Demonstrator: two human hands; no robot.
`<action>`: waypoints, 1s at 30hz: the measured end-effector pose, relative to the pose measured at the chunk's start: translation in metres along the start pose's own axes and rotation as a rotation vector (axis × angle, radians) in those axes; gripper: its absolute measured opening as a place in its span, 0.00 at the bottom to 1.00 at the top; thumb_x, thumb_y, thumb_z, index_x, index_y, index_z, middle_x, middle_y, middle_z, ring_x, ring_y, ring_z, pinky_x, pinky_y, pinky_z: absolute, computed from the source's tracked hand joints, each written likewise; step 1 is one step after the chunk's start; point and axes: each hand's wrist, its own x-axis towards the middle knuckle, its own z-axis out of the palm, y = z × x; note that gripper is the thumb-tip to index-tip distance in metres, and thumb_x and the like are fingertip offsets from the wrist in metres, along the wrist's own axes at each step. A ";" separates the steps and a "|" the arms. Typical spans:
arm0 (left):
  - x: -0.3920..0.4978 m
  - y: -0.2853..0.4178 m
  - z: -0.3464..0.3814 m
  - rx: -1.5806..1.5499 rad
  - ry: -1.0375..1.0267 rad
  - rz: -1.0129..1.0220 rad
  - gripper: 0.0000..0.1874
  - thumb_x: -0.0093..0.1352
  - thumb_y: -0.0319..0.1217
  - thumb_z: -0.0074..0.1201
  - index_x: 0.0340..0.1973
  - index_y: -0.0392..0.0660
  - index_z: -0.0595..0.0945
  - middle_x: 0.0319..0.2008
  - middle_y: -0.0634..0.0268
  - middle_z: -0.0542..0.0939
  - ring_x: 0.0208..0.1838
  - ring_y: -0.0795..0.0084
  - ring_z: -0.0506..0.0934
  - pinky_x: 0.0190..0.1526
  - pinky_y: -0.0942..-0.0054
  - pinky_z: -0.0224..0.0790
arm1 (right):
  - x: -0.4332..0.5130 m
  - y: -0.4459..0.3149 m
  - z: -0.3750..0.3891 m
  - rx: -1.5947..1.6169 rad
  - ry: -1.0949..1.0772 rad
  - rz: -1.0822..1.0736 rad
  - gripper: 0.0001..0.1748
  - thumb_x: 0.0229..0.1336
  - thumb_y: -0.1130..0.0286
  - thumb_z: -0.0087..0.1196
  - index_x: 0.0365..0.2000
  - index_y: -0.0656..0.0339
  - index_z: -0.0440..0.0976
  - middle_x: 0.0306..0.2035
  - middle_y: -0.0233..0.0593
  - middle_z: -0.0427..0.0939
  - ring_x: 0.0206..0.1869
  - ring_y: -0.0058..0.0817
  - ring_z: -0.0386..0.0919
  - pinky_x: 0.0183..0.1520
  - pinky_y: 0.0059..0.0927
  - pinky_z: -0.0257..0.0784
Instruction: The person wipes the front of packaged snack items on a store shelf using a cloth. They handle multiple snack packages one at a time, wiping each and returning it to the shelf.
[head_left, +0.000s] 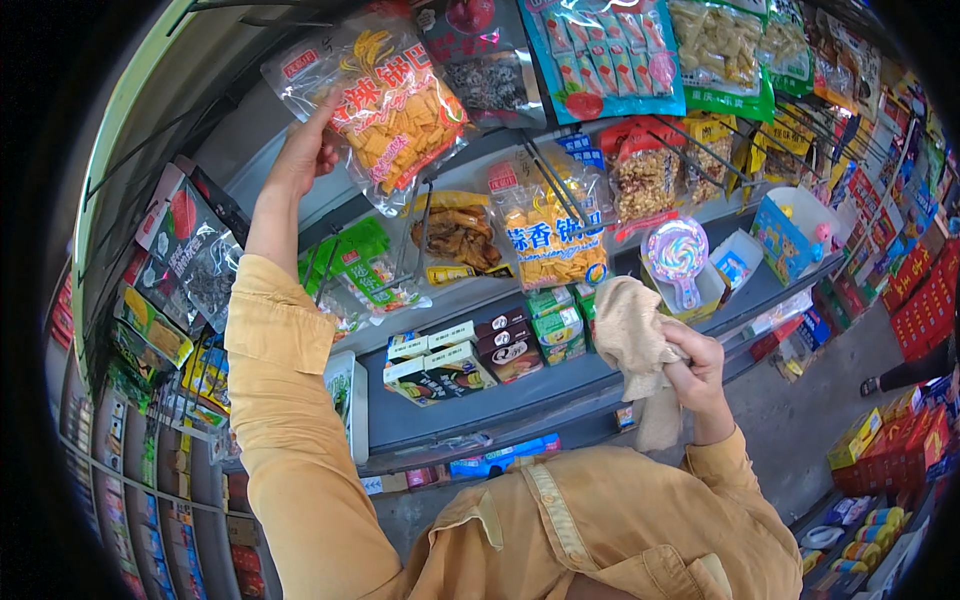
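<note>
My left hand (306, 146) is raised to the upper left, its thumb lying along the front edge of a clear bag of orange crispy snack pieces (397, 120) with red writing. The bag tilts in front of the upper rack. A crumpled beige cloth (630, 330) is gripped in my right hand (697, 367), part of it hanging below the fist. Above the cloth stands a swirl lollipop-shaped toy (675, 259) in a small open box. Between my hands hangs a similar snack bag (555, 232) with blue writing.
Black metal display hooks (555, 184) jut out towards me. Small snack boxes (442, 364) line the dark shelf (420, 427), with a white tray (358, 405) at its left. Red cartons (892, 450) stand on the right, near another person's foot (870, 386). Dried-fruit bags (187, 247) hang far left.
</note>
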 end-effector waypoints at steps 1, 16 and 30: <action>-0.003 0.002 0.004 0.019 0.016 0.033 0.26 0.53 0.58 0.55 0.23 0.46 0.73 0.21 0.68 0.73 0.19 0.76 0.72 0.20 0.81 0.61 | -0.003 0.004 0.003 0.005 -0.011 0.008 0.21 0.35 0.87 0.39 0.36 0.72 0.71 0.39 0.50 0.75 0.45 0.37 0.73 0.49 0.29 0.64; -0.053 0.057 -0.048 -0.425 -0.041 0.300 0.09 0.66 0.29 0.47 0.35 0.35 0.75 0.35 0.57 0.78 0.39 0.69 0.76 0.44 0.69 0.69 | -0.028 0.023 0.024 0.076 -0.223 0.121 0.23 0.33 0.87 0.38 0.37 0.71 0.71 0.32 0.47 0.74 0.37 0.34 0.74 0.42 0.26 0.67; -0.166 0.096 -0.073 -0.177 -0.001 0.539 0.12 0.68 0.28 0.42 0.40 0.32 0.75 0.38 0.58 0.77 0.40 0.74 0.75 0.44 0.77 0.68 | -0.035 0.016 0.068 0.155 -0.287 0.118 0.24 0.33 0.86 0.38 0.38 0.69 0.71 0.28 0.44 0.72 0.31 0.35 0.72 0.36 0.27 0.67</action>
